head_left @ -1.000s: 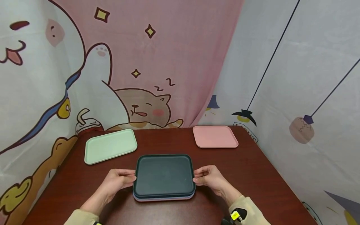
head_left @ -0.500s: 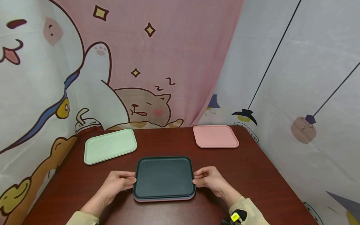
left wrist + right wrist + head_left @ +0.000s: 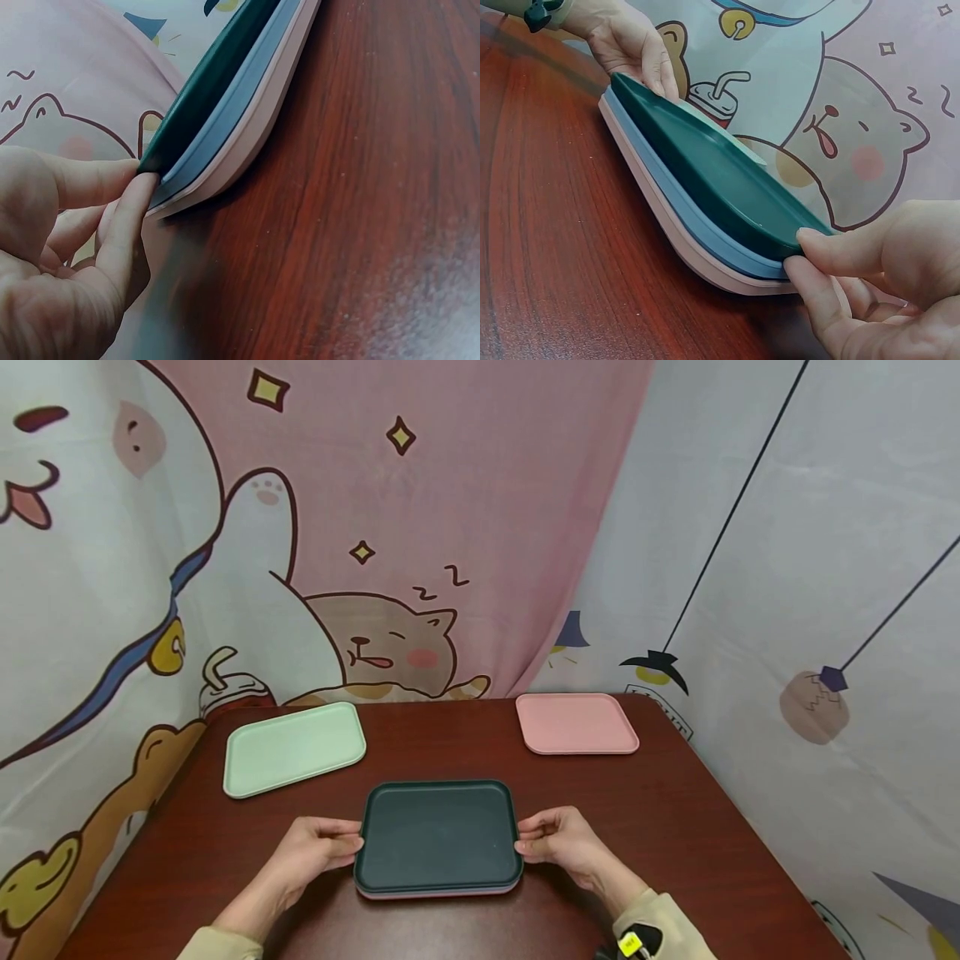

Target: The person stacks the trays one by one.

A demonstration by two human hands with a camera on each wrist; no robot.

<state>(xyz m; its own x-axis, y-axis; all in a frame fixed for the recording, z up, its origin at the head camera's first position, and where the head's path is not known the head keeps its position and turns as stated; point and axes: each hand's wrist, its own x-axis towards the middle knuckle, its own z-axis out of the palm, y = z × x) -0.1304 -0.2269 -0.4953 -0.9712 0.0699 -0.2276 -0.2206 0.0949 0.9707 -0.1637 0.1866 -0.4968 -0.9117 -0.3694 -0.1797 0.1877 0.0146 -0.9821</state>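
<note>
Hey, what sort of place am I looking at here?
Probably a makeshift tabletop work corner: a reddish-brown table, cartoon-printed cloth behind and beside it, and stacked trays on top.

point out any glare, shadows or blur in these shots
Head view: pale sheen on the wooden table at the near edge, dark shadows below the left hand and right hand; left wrist view: bright glare at lower right, a blurred smear on the wooden table at lower left; right wrist view: a tiny bright fleck on the dark green tray.
</note>
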